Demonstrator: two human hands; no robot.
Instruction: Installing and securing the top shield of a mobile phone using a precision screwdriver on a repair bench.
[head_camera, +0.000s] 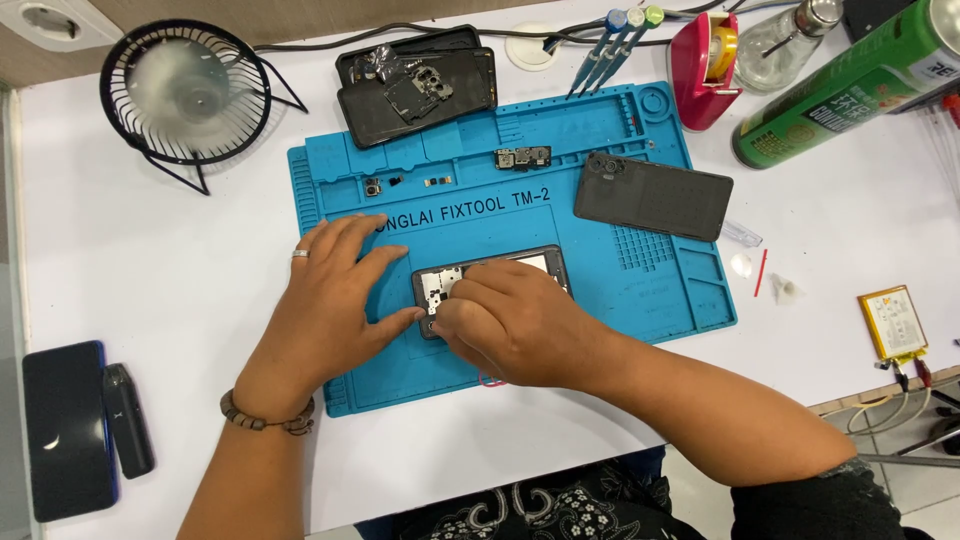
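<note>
An opened phone (455, 277) with its inner boards showing lies on a blue repair mat (600, 290). My left hand (325, 305) rests flat on the mat, its thumb pressed against the phone's left edge. My right hand (515, 322) covers most of the phone, fingers curled down onto its inside; I cannot tell whether they pinch a small part. A dark phone back cover (652, 196) lies on the mat's upper right.
Two more dismantled phones (415, 85) lie at the mat's top. Small parts (522, 157) sit in the mat's trays. A black desk fan (185, 92), screwdrivers (610, 45), red tape dispenser (703, 70), green spray can (850, 85), a battery (893, 322) and a dark phone (68, 430) surround it.
</note>
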